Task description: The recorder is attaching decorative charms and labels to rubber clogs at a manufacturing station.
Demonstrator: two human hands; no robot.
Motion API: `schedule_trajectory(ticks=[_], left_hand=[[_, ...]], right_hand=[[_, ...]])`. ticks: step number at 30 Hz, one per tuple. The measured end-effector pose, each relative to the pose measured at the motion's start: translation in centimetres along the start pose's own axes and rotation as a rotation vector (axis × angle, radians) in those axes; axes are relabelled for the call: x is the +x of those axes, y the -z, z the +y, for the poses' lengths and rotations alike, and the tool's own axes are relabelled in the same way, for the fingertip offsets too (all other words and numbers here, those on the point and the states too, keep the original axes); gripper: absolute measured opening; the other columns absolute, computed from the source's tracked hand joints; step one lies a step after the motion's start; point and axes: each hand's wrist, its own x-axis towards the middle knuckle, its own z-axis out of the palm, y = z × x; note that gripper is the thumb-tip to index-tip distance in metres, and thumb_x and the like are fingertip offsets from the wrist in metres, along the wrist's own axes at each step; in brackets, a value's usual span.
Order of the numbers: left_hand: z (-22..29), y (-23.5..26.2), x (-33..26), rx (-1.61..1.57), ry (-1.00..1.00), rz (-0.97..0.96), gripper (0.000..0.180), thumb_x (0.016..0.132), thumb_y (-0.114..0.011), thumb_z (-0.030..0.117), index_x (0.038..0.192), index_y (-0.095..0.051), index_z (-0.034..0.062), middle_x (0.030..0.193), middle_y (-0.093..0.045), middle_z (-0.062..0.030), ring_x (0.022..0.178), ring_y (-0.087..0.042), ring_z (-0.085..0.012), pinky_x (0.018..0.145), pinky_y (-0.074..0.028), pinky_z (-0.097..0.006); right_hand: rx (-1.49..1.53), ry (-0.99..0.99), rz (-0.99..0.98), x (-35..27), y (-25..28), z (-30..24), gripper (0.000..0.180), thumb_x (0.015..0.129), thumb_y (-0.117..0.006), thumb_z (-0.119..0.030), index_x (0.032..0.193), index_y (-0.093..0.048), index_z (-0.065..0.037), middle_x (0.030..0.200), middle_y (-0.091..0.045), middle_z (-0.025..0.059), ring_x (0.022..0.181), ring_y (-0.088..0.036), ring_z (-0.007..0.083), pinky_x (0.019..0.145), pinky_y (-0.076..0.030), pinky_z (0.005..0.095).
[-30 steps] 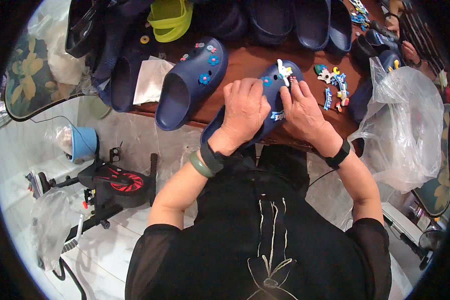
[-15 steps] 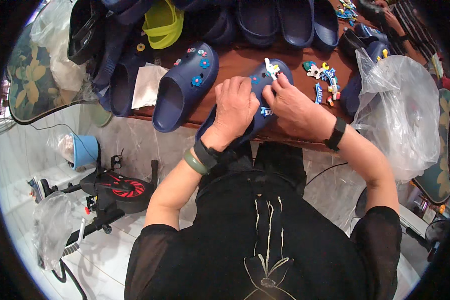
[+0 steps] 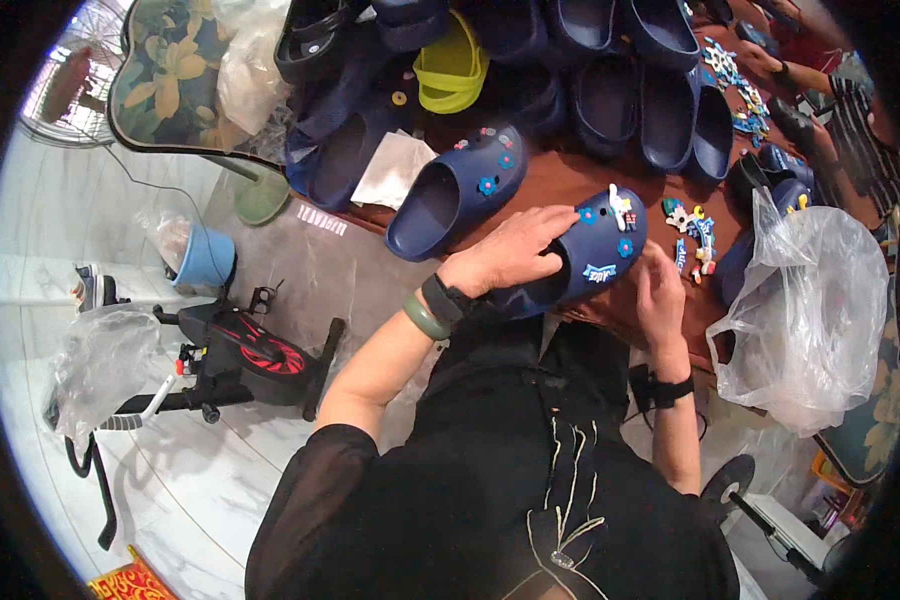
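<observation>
My left hand (image 3: 510, 250) grips a navy clog (image 3: 598, 228) at the table's near edge, thumb by the foot opening and fingers along its upper side. Blue flower charms, a white figure charm (image 3: 621, 208) and a blue lettered charm (image 3: 599, 272) sit on its toe. Just right of this clog is my right hand (image 3: 662, 295), fingers loosely bent and nothing visible in them. A second navy clog (image 3: 458, 190), decorated with flower and candy-like charms, lies to the left. Loose charms (image 3: 705, 245) are on the brown cloth to the right.
Several undecorated navy clogs (image 3: 667, 115) and a lime-green one (image 3: 451, 65) line the back. White paper (image 3: 394, 170) lies left. A clear plastic bag (image 3: 805, 320) hangs at the right edge. Another person's arm (image 3: 800, 75) reaches in at far right. An exercise machine (image 3: 260, 345) stands lower left.
My right hand has come off the white charm and drawn down beside the clog. The left hand still holds the clog, now showing more of its toe. The whole view has shifted and tilted.
</observation>
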Motion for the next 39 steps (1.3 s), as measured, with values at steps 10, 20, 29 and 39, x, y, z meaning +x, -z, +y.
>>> schedule_trajectory(ticks=[10,20,29,39], left_hand=[[4.5,5.6,0.4,0.279,-0.024,0.224,0.037,0.079,-0.050,-0.005,0.111,-0.064,0.0060,0.110,-0.067,-0.0147,0.100,-0.066,-0.0313,0.085,-0.053,-0.040],[-7.3,17.3,0.5,0.337,0.189,0.254,0.041,0.090,-0.042,-0.004,0.127,-0.057,0.0047,0.119,-0.064,-0.0152,0.110,-0.060,-0.0255,0.098,-0.044,-0.033],[-9.6,18.7,-0.6,0.265,0.482,0.242,0.035,0.096,-0.044,0.009,0.128,-0.055,-0.0013,0.122,-0.063,-0.0180,0.114,-0.060,-0.0268,0.098,-0.042,-0.032],[1.8,12.3,2.9,0.543,0.023,0.575,0.029,0.090,-0.057,0.004,0.118,-0.060,-0.0001,0.122,-0.060,-0.0181,0.120,-0.053,-0.0347,0.104,-0.039,-0.041]], right_hand=[[0.057,-0.045,0.075,-3.3,1.5,0.8,0.021,0.083,-0.059,0.004,0.103,-0.060,-0.003,0.115,-0.064,0.0150,0.099,-0.062,0.0342,0.085,-0.050,0.0386],[0.029,-0.130,0.116,-6.0,1.8,2.3,0.017,0.081,-0.058,0.004,0.096,-0.059,-0.004,0.110,-0.065,0.0132,0.091,-0.062,0.0327,0.079,-0.052,0.0402],[-0.072,-0.165,0.105,-5.6,3.2,4.3,0.013,0.085,-0.060,0.001,0.097,-0.060,-0.003,0.107,-0.067,0.0125,0.092,-0.064,0.0310,0.078,-0.052,0.0391],[-0.233,-0.154,-0.040,5.2,6.1,6.3,0.011,0.089,-0.060,-0.018,0.090,-0.061,-0.007,0.077,-0.065,0.0174,0.075,-0.064,0.0391,0.065,-0.051,0.0483]])
